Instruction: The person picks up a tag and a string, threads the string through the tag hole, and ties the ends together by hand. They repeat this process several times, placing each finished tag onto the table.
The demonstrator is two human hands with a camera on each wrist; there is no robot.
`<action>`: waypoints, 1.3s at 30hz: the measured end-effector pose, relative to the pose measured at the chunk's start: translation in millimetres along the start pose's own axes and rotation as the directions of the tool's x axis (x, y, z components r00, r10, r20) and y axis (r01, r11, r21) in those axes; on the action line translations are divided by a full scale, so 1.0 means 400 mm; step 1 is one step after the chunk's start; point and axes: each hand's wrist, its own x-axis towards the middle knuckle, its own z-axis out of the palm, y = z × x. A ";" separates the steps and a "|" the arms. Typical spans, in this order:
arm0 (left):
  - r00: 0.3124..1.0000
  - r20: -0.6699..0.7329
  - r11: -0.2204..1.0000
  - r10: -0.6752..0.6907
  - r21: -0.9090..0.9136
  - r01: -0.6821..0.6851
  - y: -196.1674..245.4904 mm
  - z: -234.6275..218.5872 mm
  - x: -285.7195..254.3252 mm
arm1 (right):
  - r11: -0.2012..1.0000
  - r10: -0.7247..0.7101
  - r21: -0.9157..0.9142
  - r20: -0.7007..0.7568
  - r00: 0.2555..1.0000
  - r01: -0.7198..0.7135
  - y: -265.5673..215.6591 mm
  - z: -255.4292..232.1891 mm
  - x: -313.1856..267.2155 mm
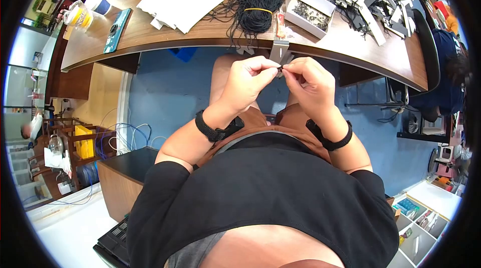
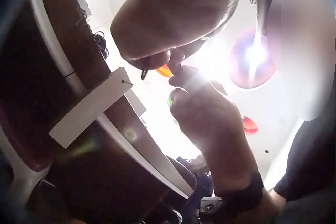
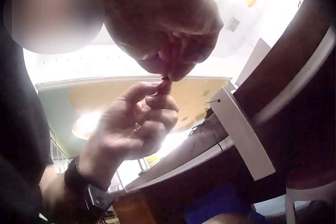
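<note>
Pinching a small dark piece [image 1: 279, 69], maybe cord, between left hand [image 1: 246, 83] and right hand [image 1: 310, 85] | fingers closed on it | advice: keep fingertips tight, work near worktop [image 1: 150, 37] edge

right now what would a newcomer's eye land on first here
Both hands meet just below the desk edge: the left hand and right hand pinch one small dark piece between their fingertips. Above them on the wooden desk lies a bundle of black cords, beside a white box of small metal parts.

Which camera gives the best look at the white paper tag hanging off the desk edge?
The right wrist view: the tag hangs in full, its punched hole showing. The left wrist view shows the tag too, but slightly washed by glare. The head view shows only a sliver behind the hands.
</note>
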 end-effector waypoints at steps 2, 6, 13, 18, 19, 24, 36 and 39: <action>0.999 -0.007 0.990 0.048 0.136 -0.047 -0.003 0.003 0.001 | 0.998 -0.039 -0.056 -0.008 0.999 0.039 -0.002 -0.004 0.004; 0.994 -0.058 0.986 0.097 0.142 -0.088 -0.030 0.021 0.004 | 0.981 -0.128 -0.146 -0.013 0.992 0.125 0.005 -0.008 -0.002; 0.988 -0.047 0.974 0.145 0.181 -0.134 -0.026 0.014 0.002 | 0.817 0.453 0.357 0.088 0.887 -0.453 0.026 -0.031 -0.040; 0.986 -0.088 0.974 0.142 0.192 -0.123 -0.028 -0.002 0.015 | 0.542 0.540 0.595 0.295 0.788 -0.593 0.024 -0.053 -0.015; 0.986 -0.077 0.971 0.145 0.201 -0.127 -0.029 -0.004 0.016 | 0.512 0.548 0.623 0.294 0.783 -0.592 0.026 -0.052 -0.009; 0.986 -0.068 0.969 0.155 0.202 -0.139 -0.024 0.011 0.010 | 0.696 0.497 0.443 0.270 0.824 -0.565 0.001 -0.020 0.000; 0.989 -0.037 0.978 0.145 0.155 -0.138 0.004 0.027 0.001 | 0.464 0.567 0.611 0.351 0.745 -0.641 -0.005 -0.037 0.012; 0.986 -0.046 0.968 0.160 0.205 -0.148 -0.007 0.027 0.001 | 0.510 0.517 0.582 0.382 0.766 -0.634 0.019 -0.025 -0.003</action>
